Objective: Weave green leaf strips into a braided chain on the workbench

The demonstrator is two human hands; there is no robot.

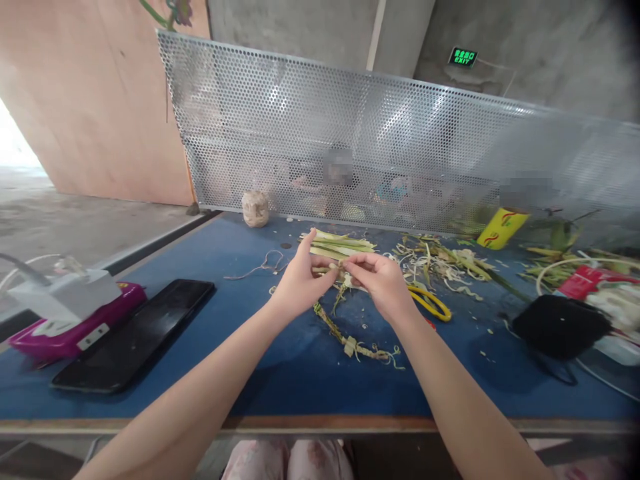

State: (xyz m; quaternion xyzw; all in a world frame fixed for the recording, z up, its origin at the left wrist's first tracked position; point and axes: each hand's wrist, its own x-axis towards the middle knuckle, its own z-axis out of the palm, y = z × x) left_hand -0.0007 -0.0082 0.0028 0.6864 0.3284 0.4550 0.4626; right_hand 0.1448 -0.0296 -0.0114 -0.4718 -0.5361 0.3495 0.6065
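Note:
Above the middle of the blue table, my left hand point(301, 281) and my right hand point(383, 283) meet, fingertips almost touching. Both pinch a small pale plant strip point(341, 267), largely covered by the fingers. A thin green-and-tan twisted plant braid point(333, 328) with loose curled ends lies just below my hands; whether it joins the pinched piece I cannot tell. Behind my fingers rests a bundle of flat pale-green leaf strips point(345, 245). A yellow loop handle point(434, 303), perhaps of scissors, shows beside my right wrist, with a bit of red near it.
At left are a black phone point(137, 333) and a purple power strip point(103, 320) with white plugs. A wrapped jar point(255, 209) stands at the back. Plant scraps point(440, 260), a yellow roll point(503, 228) and a black pouch point(561, 325) lie rightward. A perforated metal screen point(300, 113) borders the back.

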